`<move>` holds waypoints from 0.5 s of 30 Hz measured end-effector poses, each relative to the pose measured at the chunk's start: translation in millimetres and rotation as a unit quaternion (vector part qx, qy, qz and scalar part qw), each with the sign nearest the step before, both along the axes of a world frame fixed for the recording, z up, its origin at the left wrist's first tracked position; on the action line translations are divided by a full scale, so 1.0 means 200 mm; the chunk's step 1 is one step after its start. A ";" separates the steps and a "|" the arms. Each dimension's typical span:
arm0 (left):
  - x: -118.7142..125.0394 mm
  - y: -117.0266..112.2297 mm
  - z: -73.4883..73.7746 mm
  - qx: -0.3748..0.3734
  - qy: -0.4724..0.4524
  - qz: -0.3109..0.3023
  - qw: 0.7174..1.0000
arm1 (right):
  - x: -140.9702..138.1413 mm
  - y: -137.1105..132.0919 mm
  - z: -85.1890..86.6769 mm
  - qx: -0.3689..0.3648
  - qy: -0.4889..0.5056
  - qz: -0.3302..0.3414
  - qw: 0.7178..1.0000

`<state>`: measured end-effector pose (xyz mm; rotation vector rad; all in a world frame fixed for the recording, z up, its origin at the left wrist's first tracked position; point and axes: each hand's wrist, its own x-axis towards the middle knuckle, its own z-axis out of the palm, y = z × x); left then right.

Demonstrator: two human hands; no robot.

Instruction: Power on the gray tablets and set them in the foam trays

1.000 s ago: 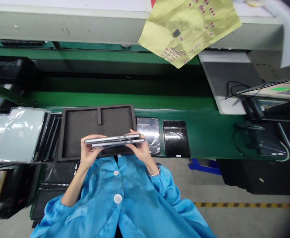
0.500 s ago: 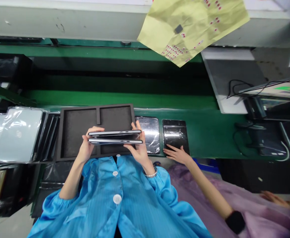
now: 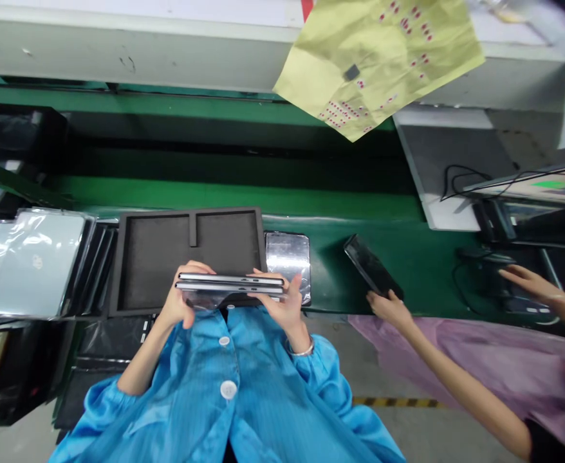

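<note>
My left hand (image 3: 181, 297) and my right hand (image 3: 282, 301) hold two thin silver tablets (image 3: 229, 284) edge-on, one just above the other, with small ports along their edges. Clear plastic film (image 3: 203, 299) shows beneath them. They are above the near edge of a black foam tray (image 3: 152, 254), which has a divider at its far side. Just right of my right hand lies a tablet in a shiny bag (image 3: 287, 257), its near corner close to my fingers.
A co-worker's hand (image 3: 389, 305) in a pink sleeve (image 3: 480, 341) tilts a black tablet (image 3: 372, 267) on the green bench (image 3: 360, 270). Another hand (image 3: 528, 283) reaches over cables at right. Wrapped panels (image 3: 31, 260) stand at left. A yellow sheet with red dots (image 3: 379, 64) hangs above.
My hands and the two tablets have shifted slightly toward me. The co-worker's hand has lifted and tilted the black tablet, and a second co-worker hand has appeared at right.
</note>
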<state>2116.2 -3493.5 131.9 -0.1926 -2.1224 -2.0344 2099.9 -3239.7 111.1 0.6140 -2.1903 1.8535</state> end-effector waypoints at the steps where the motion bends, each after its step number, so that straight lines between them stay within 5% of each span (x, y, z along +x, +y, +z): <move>1: 0.00 0.01 -0.03 -0.016 -0.019 -0.006 1.000 | 0.00 0.01 0.01 -0.006 -0.004 -0.003 1.000; 5: 0.02 0.05 -0.14 -0.082 -0.089 0.003 0.993 | -0.03 0.06 0.14 0.012 -0.058 0.048 0.997; 8: 0.05 0.05 -0.11 -0.132 -0.102 0.037 0.985 | -0.05 0.18 0.34 0.061 -0.060 0.079 0.993; 12: 0.04 -0.01 0.18 -0.206 -0.055 0.044 0.976 | -0.07 0.31 0.66 0.175 0.093 0.014 0.980; 15: -0.01 -0.07 0.47 -0.409 0.172 -0.035 0.896 | -0.08 0.28 0.77 0.201 0.209 0.091 0.953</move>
